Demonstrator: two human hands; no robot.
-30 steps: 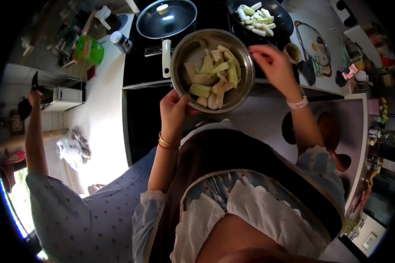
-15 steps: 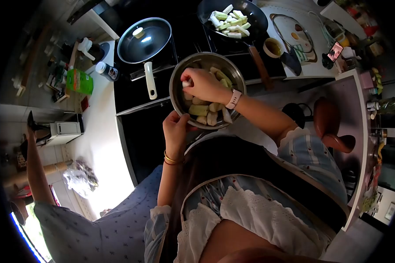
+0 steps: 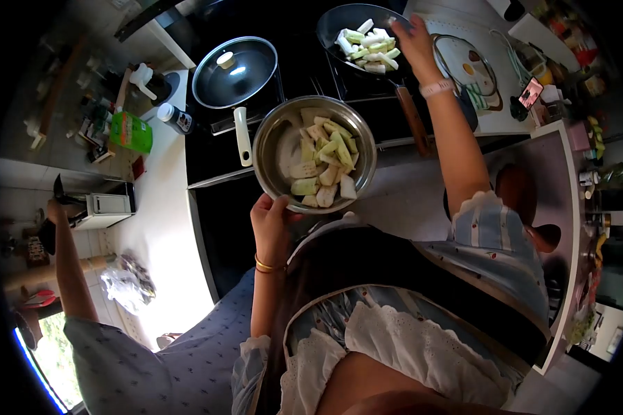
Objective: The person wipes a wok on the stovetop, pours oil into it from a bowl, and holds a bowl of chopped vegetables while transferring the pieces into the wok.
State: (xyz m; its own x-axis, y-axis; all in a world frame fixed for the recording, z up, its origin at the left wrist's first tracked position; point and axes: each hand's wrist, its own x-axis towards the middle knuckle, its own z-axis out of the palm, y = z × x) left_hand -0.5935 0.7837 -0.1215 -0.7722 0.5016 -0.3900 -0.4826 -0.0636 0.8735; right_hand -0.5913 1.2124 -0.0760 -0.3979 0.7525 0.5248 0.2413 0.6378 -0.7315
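My left hand [image 3: 273,220] grips the near rim of a round steel bowl [image 3: 268,123], thumb over the edge. Pale green and whitish cut vegetable pieces [image 3: 329,145] lie mostly in its right half. Over the right edge of a dark frying pan [image 3: 325,47] is my right hand [image 3: 415,47], its fingers apart and slightly blurred, with nothing visible in them. Similar vegetable sticks [image 3: 370,47] are heaped in that pan, which sits on the black stove [image 3: 301,76]. Its brown handle [image 3: 412,119] points toward me.
A glass-lidded pan [image 3: 246,83] with a white handle stands left on the stove. A glass lid [image 3: 464,62], a propped phone [image 3: 531,93] and a cord are at right. A jar [image 3: 176,118] and green packet [image 3: 131,131] stand left. Another person's arm [image 3: 73,263] is at far left.
My right hand has left the bowl and moved up and right to the frying pan. The bowl has shifted slightly left and down, still in my left hand.
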